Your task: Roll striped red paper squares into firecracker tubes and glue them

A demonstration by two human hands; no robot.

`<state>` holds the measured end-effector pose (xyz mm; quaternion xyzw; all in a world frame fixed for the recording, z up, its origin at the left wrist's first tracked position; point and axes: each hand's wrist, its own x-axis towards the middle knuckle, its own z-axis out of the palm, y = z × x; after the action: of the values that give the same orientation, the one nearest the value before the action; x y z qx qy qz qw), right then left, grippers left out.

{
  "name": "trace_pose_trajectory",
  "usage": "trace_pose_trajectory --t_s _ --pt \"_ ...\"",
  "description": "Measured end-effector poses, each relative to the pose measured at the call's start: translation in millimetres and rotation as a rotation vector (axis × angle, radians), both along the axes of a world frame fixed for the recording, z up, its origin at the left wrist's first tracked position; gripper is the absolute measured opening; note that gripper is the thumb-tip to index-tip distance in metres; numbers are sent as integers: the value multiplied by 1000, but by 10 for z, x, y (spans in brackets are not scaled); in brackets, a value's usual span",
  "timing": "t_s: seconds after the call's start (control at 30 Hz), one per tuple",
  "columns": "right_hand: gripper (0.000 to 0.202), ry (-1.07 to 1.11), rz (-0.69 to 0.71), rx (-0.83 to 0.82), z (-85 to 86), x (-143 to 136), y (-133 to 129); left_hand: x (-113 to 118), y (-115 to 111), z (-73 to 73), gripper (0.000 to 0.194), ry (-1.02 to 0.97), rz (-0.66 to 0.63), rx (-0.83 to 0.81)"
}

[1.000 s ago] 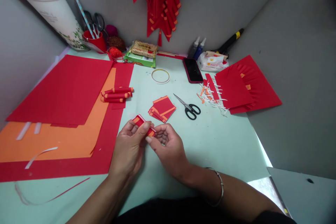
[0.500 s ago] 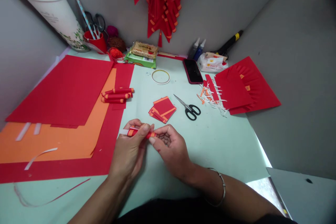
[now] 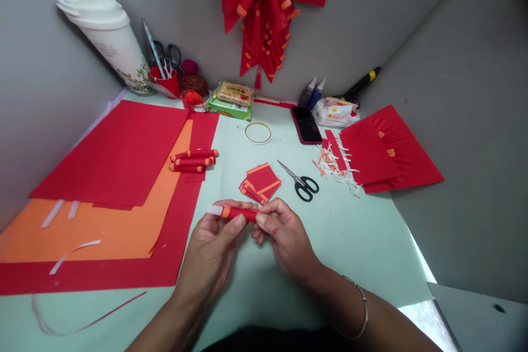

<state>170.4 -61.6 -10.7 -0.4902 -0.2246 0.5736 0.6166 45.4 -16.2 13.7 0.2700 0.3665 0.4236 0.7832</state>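
Red tube (image 3: 244, 214): held about level over the table (image 3: 338, 253), towards its near edge, between both hands; orange band and white strip (image 3: 214, 209) at left end, right end hidden by fingers
Left hand (image 3: 212, 242): gripping tube, thumb on front
Right hand (image 3: 291, 239): pinching tube's right end
Tubes done: small pile of rolled tubes (image 3: 193, 161), on paper towards left edge; one in hand looks rolled, seam unclear
Cards left: flat red-and-orange cards (image 3: 264, 180) mid-table, just beyond fingers; overlapped, can't count
Scissors (image 3: 304, 183): right of cards, points towards far left corner
Tape roll (image 3: 258, 142): beyond cards
Large red sheet (image 3: 111, 154): over orange sheet (image 3: 127, 239), left edge
Far edge: lidded cup (image 3: 109, 41) at left corner, smartphone (image 3: 306, 125) right of middle
Paper scraps (image 3: 332, 162): towards right edge, well apart from hands
In the way: nothing seems to block either hand
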Motion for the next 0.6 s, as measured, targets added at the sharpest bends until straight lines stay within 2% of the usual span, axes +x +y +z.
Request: trace_pose_trajectory --t_s 0.2,0.33,0.47,0.6 --pt "23 191 39 -57 32 -5 24 -94 -6 -132 16 116 3 141" --pt "20 100 35 7 17 -24 -3 -115 -26 -136 16 113 17 149" --pt "17 -150 -66 116 11 -84 -71 -65 -9 -37 25 -18 62 -31" --pt "22 -358 -116 218 27 -133 -111 -32 35 16 28 -128 49 -236"
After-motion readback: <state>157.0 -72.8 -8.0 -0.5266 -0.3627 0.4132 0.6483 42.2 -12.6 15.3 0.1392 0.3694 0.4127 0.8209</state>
